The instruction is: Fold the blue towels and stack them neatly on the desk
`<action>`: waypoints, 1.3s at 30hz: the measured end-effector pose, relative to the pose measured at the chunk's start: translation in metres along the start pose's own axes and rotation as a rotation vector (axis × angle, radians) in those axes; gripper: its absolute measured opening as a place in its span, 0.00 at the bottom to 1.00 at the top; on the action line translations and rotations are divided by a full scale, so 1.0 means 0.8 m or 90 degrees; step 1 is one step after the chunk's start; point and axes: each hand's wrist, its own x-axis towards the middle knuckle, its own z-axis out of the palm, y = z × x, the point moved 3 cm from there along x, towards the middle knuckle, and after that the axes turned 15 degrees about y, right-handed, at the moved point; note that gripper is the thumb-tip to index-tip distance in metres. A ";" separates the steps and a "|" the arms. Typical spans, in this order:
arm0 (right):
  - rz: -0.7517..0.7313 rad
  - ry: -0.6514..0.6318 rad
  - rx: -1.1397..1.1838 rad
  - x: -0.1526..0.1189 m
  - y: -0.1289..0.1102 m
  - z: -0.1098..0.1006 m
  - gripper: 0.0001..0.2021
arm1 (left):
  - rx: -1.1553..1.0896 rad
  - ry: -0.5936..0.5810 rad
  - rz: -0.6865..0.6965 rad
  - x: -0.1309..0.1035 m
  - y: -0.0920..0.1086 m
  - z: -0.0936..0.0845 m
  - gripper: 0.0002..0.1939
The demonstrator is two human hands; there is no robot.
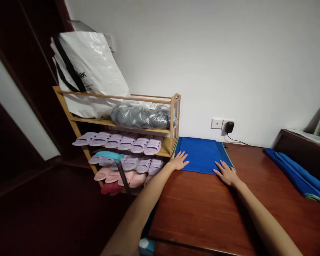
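A blue folded cloth [200, 154] with green edging lies flat on the brown wooden table [197, 209], close to the wall. My left hand [179, 161] rests on its near left corner, fingers spread. On the near right corner lies my right hand [225, 173], its fingers apart and stretched out. Neither hand grips anything. Further right on the table is another blue cloth [296, 174], folded into a long strip with a green edge showing.
A wooden rack [173, 117] stands left of the table with rows of lilac slippers [133, 144], a white bag [93, 64] and grey items in clear plastic [144, 115]. A black plug [229, 127] with a cord sits in the wall. A dark raised ledge [293, 145] borders the right side.
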 end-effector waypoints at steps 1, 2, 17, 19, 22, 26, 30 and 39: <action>0.000 0.002 0.001 0.002 0.001 -0.002 0.34 | -0.001 -0.007 -0.001 0.002 -0.001 0.001 0.32; 0.002 0.008 0.002 0.007 0.001 -0.004 0.34 | -0.002 -0.003 -0.002 0.004 0.000 0.001 0.32; 0.060 -0.015 0.012 0.058 -0.020 0.029 0.39 | -0.012 0.011 -0.028 0.025 0.019 0.035 0.37; 0.060 -0.010 0.010 0.056 -0.018 0.027 0.39 | -0.012 0.014 -0.028 0.025 0.018 0.036 0.36; 0.062 0.000 0.003 0.053 -0.013 0.021 0.38 | -0.012 0.022 -0.029 0.027 0.019 0.036 0.36; 0.083 0.000 -0.004 0.049 -0.004 0.019 0.38 | -0.009 0.026 -0.028 0.029 0.018 0.038 0.36; 0.089 -0.003 0.004 0.050 0.002 0.024 0.38 | -0.001 0.022 -0.025 0.031 0.016 0.040 0.36; 0.074 0.039 0.012 0.044 0.012 0.022 0.37 | 0.015 0.033 -0.016 0.031 0.017 0.035 0.35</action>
